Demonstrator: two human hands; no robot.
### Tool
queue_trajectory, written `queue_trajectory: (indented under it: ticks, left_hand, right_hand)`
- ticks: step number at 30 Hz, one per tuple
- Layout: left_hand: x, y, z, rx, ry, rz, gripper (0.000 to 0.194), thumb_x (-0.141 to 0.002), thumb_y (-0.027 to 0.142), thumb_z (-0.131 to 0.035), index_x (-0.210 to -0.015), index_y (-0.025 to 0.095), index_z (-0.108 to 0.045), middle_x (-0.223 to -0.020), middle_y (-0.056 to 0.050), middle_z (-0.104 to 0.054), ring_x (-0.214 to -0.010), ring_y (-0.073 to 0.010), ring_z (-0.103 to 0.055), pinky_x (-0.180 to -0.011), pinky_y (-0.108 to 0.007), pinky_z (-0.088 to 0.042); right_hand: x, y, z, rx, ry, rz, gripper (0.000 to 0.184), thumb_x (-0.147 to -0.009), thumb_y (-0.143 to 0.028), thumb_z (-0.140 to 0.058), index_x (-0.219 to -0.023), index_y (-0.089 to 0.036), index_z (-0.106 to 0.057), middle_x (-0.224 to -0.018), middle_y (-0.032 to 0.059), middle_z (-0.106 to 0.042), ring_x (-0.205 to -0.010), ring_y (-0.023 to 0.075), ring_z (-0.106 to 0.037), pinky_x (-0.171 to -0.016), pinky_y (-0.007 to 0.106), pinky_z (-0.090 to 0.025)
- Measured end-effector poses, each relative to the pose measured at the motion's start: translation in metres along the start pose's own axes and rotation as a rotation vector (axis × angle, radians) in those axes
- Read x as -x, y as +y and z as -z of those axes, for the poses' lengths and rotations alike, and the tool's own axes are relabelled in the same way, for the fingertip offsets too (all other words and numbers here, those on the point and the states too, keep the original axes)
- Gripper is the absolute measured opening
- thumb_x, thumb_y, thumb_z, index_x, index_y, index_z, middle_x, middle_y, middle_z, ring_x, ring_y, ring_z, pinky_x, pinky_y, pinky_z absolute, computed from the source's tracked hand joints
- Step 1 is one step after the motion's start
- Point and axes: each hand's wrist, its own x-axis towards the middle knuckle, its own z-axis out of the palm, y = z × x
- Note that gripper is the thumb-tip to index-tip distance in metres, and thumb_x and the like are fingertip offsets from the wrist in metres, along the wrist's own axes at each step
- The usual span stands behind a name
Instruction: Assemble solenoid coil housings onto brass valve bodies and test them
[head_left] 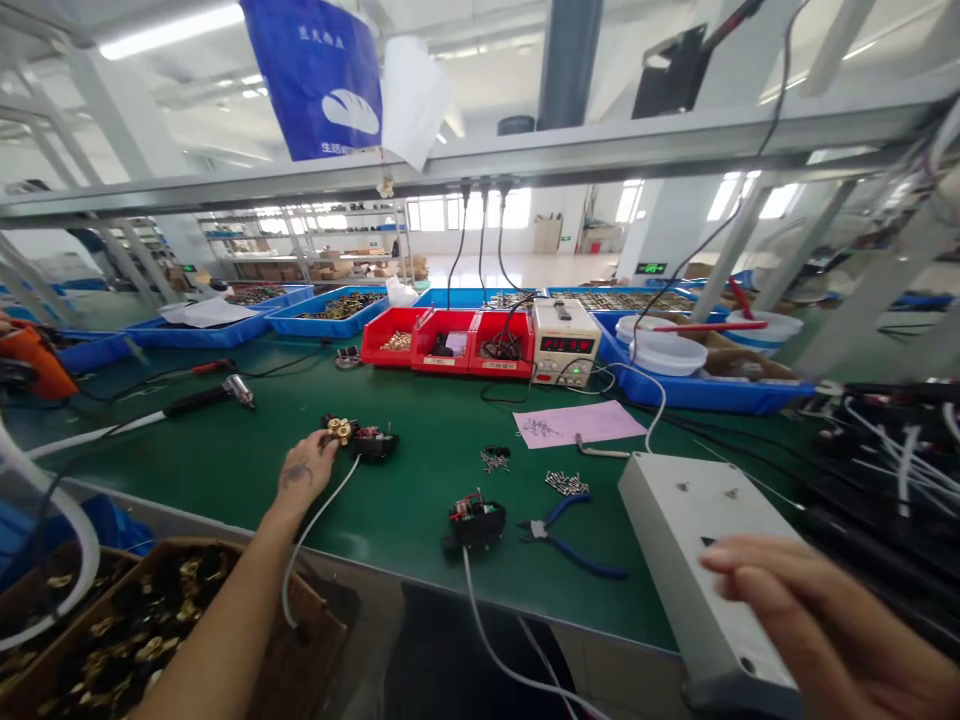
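My left hand (311, 463) reaches across the green table and is closed on a brass valve fitting (340, 430). Beside the fitting is a black housing with open wiring (375, 441), trailing a white cable. Over the grey metal box (694, 500), my right hand (817, 615) has thumb and forefinger pressed together. A small dark tip shows at those fingers; what it belongs to I cannot make out. A second black housing (477, 520) with bared wires lies near the front edge. Blue-handled cutting pliers (574, 545) lie open to its right.
Small screws (568, 484) lie in piles near a pink sheet (581, 424). Red bins (442, 362) and a power supply (565, 345) stand behind. A black-handled tool (210, 397) lies left. Below left, a cardboard box (281, 650) holds brass parts. Black cables (885, 500) crowd the right.
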Motion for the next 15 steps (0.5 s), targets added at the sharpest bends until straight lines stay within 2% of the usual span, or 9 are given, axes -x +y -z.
queue_trajectory:
  ticks: [2,4,7,9,12,13,15]
  left_hand:
    - [-0.003,-0.010,0.001,-0.003,-0.055,0.019,0.022,-0.091,0.030,-0.065,-0.107,0.014,-0.064,-0.111,-0.007,-0.065,-0.102,-0.0226,-0.063,-0.092,-0.046,-0.053]
    - [0.005,-0.015,0.005,0.023,-0.052,0.021,0.020,-0.091,0.029,-0.065,-0.103,0.013,-0.064,-0.107,-0.007,-0.066,-0.100,-0.0223,-0.064,-0.092,-0.046,-0.052]
    - [0.038,-0.012,0.018,0.137,0.013,-0.035,0.024,-0.088,0.032,-0.066,-0.105,0.014,-0.062,-0.108,-0.008,-0.066,-0.105,-0.0249,-0.064,-0.099,-0.049,-0.049]
    - [0.076,-0.001,0.029,0.254,0.036,-0.105,0.035,-0.084,0.039,-0.066,-0.111,0.017,-0.060,-0.113,-0.009,-0.067,-0.109,-0.0262,-0.065,-0.102,-0.045,-0.049]
    - [0.149,0.028,0.039,0.386,-0.020,-0.214,0.045,-0.081,0.050,-0.068,-0.118,0.025,-0.059,-0.122,-0.005,-0.066,-0.111,-0.0233,-0.066,-0.098,-0.036,-0.054]
    - [0.173,0.039,0.040,0.413,-0.032,-0.260,0.041,-0.081,0.048,-0.070,-0.116,0.028,-0.060,-0.120,-0.003,-0.067,-0.110,-0.0218,-0.066,-0.098,-0.034,-0.055]
    - [0.215,0.058,0.038,0.490,-0.053,-0.495,0.033,-0.083,0.036,-0.072,-0.114,0.030,-0.061,-0.118,-0.002,-0.067,-0.111,-0.0202,-0.065,-0.095,-0.029,-0.056]
  right_hand:
    - [0.014,-0.018,-0.026,-0.136,-0.056,-0.041,0.050,-0.075,-0.063,-0.072,-0.109,-0.026,-0.074,-0.111,0.0148,-0.069,-0.095,0.0290,-0.063,-0.079,0.040,-0.050]
    - [0.021,-0.031,-0.050,-0.283,-0.111,-0.077,0.053,-0.070,-0.061,-0.078,-0.110,-0.026,-0.073,-0.108,0.0139,-0.070,-0.089,0.0270,-0.064,-0.077,0.038,-0.053]
    - [0.033,-0.038,-0.082,-0.528,-0.199,-0.138,0.060,-0.066,-0.058,-0.082,-0.116,-0.026,-0.071,-0.109,0.0132,-0.069,-0.088,0.0256,-0.065,-0.078,0.038,-0.055]
    - [0.046,-0.039,-0.104,-0.704,-0.271,-0.201,0.063,-0.065,-0.057,-0.085,-0.118,-0.027,-0.071,-0.111,0.0129,-0.069,-0.087,0.0245,-0.065,-0.078,0.037,-0.055]
    - [0.069,-0.042,-0.133,-0.981,-0.368,-0.315,0.058,-0.064,-0.053,-0.087,-0.116,-0.030,-0.072,-0.114,0.0091,-0.069,-0.085,0.0195,-0.066,-0.078,0.031,-0.055]
    - [0.075,-0.045,-0.139,-1.082,-0.391,-0.342,0.058,-0.063,-0.052,-0.088,-0.116,-0.033,-0.072,-0.117,0.0074,-0.069,-0.085,0.0179,-0.067,-0.078,0.029,-0.055]
    - [0.083,-0.049,-0.147,-1.259,-0.407,-0.369,0.058,-0.063,-0.049,-0.090,-0.117,-0.036,-0.071,-0.123,0.0044,-0.069,-0.093,0.0170,-0.068,-0.084,0.026,-0.053]
